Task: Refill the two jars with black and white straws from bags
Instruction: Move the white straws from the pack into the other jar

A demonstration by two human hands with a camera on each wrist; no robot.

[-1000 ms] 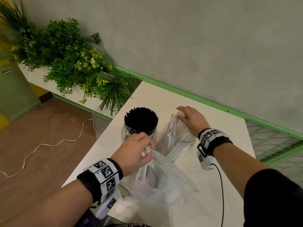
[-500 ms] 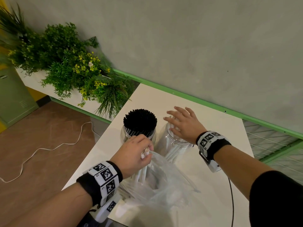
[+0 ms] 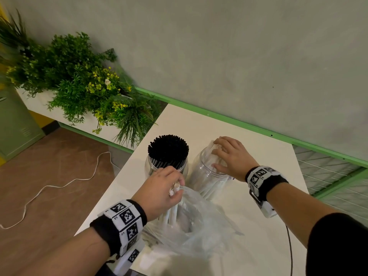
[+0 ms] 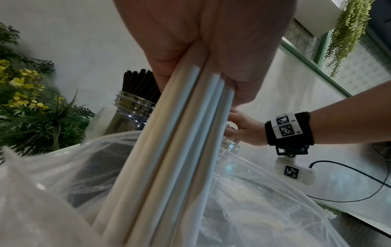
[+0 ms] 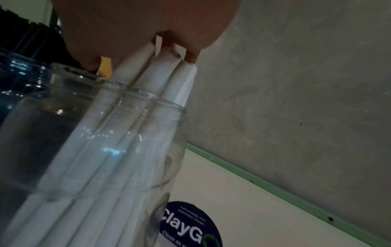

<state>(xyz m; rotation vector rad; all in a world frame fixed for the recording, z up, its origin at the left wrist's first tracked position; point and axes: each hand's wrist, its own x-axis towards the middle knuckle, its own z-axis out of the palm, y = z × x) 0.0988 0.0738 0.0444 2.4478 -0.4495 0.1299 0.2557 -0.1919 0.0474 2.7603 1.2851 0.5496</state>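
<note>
Fingers of left hand (image 3: 159, 193) clamp white paper straws (image 4: 169, 158) above clear plastic bag (image 3: 201, 224); right hand (image 3: 231, 156) fingers, spread, press straws in right clear jar (image 3: 207, 176).

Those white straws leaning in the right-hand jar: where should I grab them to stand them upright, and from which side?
Take the white straws by their top ends, where they stick out above the jar rim, coming from straight above. Below that the clear wall shuts them in, and they fan toward the far rim, so only the tips are free. The right hand is already on those tips; the left hand grips the bag's bundle.
</note>
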